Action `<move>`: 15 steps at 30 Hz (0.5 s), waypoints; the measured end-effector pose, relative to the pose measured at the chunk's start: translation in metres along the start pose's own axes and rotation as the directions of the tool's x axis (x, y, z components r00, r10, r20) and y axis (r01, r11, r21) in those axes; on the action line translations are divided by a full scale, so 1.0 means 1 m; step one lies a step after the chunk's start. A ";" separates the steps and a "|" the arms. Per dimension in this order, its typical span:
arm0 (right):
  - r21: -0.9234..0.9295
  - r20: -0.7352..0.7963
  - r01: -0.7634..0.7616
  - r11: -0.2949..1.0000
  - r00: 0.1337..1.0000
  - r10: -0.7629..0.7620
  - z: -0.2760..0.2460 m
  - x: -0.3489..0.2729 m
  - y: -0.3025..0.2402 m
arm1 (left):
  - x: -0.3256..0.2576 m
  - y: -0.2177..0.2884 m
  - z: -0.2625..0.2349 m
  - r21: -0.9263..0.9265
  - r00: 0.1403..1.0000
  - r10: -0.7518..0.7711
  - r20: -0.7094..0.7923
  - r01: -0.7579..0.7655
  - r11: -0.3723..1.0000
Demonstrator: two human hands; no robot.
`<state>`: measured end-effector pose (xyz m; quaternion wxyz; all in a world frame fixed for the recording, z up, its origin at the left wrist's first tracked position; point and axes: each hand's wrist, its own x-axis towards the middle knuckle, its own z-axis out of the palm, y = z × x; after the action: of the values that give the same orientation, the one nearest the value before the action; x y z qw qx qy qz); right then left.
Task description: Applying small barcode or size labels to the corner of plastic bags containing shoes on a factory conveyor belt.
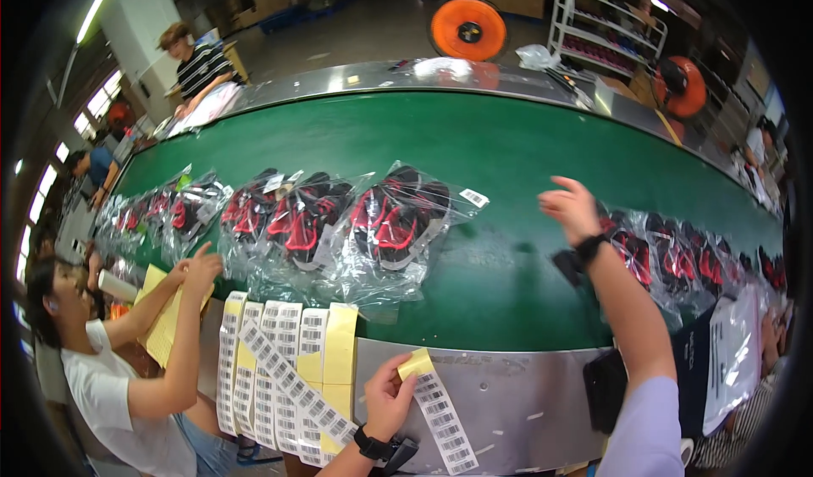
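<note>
My left hand (390,399) grips a strip of barcode labels (446,426) near its bare yellow top end, and the strip hangs down over the metal edge. My right hand (572,209) is stretched out above the green conveyor belt (508,146), fingers apart and pointing left, with nothing visible in them. To its left lies a clear-bagged pair of black and red shoes (396,214) with a small white barcode label (474,197) on the bag. More bagged shoes (677,257) lie on the belt beside my right forearm.
Several label sheets (288,341) lie overlapping on the metal ledge (517,392) left of my left hand. A black phone-like object (605,391) rests under my right arm. A co-worker in white (127,384) holds yellow sheets at the left. Orange fans (468,30) stand beyond the belt.
</note>
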<state>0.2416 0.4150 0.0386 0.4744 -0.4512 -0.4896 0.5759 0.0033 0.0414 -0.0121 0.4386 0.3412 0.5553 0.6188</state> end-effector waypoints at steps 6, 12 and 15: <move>-0.932 -0.035 0.151 0.330 0.868 -0.496 -0.298 -0.048 0.025 | 0.003 -0.011 0.006 -0.013 0.999 0.014 0.047 -0.013 1.000; -0.739 -0.127 0.076 0.670 0.960 -0.249 -0.227 -0.076 0.072 | -0.008 -0.008 -0.002 0.083 0.998 0.058 0.009 -0.059 0.995; -0.491 -0.068 0.219 0.843 0.955 -0.288 -0.157 -0.074 0.085 | -0.004 -0.011 0.006 0.177 0.994 0.102 0.037 -0.107 0.978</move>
<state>0.3983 0.3569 -0.0598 0.4532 -0.5244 -0.6378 0.3361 0.0119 0.0403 -0.0222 0.3808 0.4163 0.5838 0.5838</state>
